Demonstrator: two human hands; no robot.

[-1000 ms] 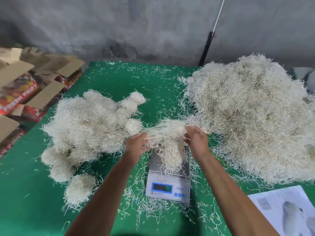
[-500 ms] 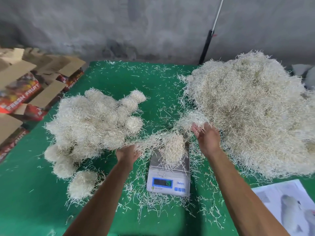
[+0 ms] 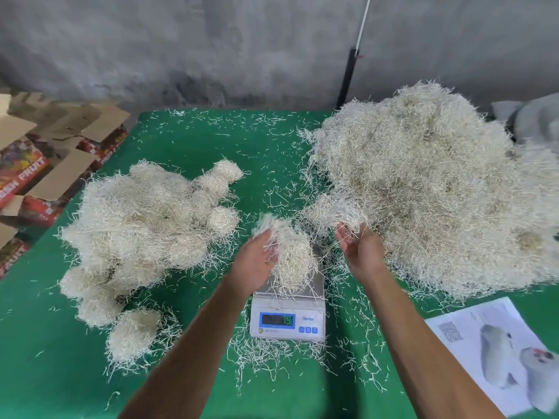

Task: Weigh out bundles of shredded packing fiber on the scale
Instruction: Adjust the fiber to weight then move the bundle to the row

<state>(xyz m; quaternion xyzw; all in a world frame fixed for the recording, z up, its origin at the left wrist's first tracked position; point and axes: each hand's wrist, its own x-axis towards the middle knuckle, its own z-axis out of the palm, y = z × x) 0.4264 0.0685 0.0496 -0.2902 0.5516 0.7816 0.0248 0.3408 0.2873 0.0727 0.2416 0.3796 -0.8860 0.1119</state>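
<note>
a small white scale (image 3: 287, 316) is set on the green table (image 3: 45, 373), near its front edge, with loose strands scattered all round it. a rounded bundle of shredded fiber (image 3: 295, 261) is seen resting on the scale's metal platform, with strands hanging over the platform's edges. the digits on the blue-framed display are too blurred to be read with certainty.

the left hand (image 3: 254, 264) is held at the left side of the bundle, fingers loosely curved, and a tuft of fiber (image 3: 269, 225) is caught against the fingertips above the bundle; whether it is pinched or merely touched cannot be told. the right hand (image 3: 361, 252) is held to the right of the scale, palm turned inward, fingers relaxed and slightly spread; a few strands are seen across the fingers, and a loose clump (image 3: 335, 211) lies just beyond them at the foot of the big pile.

the large loose pile (image 3: 432, 189) of fiber is heaped over the right part of the table. on the left, a heap of rounded finished bundles (image 3: 145, 219) is gathered, with one ball (image 3: 133, 334) lying apart at its near end.

a printed sheet (image 3: 490, 352) with pictures is laid at the near right corner. open cardboard boxes (image 3: 39, 164) marked "fruit" are stacked beside the table on the left. a grey wall is seen behind, with a dark-handled pole (image 3: 348, 77) leaned against it
</note>
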